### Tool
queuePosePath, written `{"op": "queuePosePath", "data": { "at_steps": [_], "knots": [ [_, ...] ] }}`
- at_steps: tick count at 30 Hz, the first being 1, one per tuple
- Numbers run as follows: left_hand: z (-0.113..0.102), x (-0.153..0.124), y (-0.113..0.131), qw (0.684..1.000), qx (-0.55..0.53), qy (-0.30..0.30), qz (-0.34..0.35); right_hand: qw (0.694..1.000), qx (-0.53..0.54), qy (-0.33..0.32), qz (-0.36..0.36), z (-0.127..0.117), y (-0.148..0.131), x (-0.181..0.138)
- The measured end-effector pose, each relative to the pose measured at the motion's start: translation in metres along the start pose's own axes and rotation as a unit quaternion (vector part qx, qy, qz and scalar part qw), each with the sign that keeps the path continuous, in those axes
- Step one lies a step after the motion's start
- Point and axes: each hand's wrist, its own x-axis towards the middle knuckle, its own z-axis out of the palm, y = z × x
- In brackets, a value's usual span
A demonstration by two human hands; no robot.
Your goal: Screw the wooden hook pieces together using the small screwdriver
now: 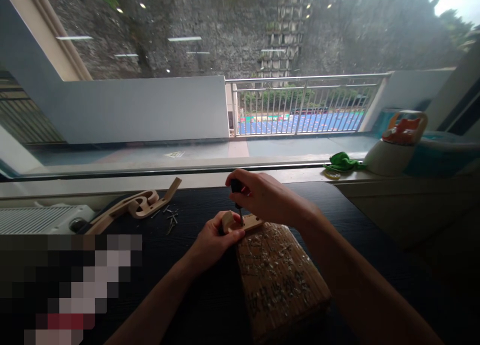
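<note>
While R hand [258, 190] held a screwdriver [236, 186] by its black handle, shaft pointing down, the wooden pc [253, 223] sat below that grip; L hand [217, 236] pinched the pc's curled end btwn thumb & fingers, w/ screws [172, 220] off to L.

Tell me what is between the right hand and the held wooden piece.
The shaft of a black-handled screwdriver, pointing down, in the head view.

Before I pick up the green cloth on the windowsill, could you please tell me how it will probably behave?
The green cloth should be floppy, as it lies crumpled in soft folds. It looks thin, so it is probably light. Rolling seems unlikely, since it spreads irregularly on the windowsill.
</note>
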Motion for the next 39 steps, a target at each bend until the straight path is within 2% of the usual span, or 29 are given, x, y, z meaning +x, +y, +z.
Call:
{"op": "queuePosePath", "data": {
  "at_steps": [4, 15, 23, 31, 39],
  "knots": [
    [-0.0003, 0.0001, -0.0003, 1.0, 0.012, 0.007, 0.008, 1.0, -0.005, 0.011, 0.021, 0.004, 0.0036, 0.0024],
    [0.0009, -0.0024, 0.0035, 1.0, -0.012, -0.002, 0.009, 1.0, 0.011, -0.003, 0.006, -0.0037, -0.0032, -0.0022],
    [0.002, -0.0031, 0.0076, 1.0, -0.011, -0.003, -0.005, 0.999, -0.014, 0.023, 0.028, 0.0008, 0.0008, -0.0001],
    [0.0025, -0.0021, 0.0071, 1.0, -0.008, 0.004, -0.003, 1.0, 0.028, -0.007, 0.01, -0.0004, -0.004, -0.0026],
    [0.0023, -0.0014, 0.0059, 1.0, -0.006, 0.003, -0.005, 1.0, 0.015, -0.008, 0.021, -0.0009, -0.005, -0.0007]
  ]
}}
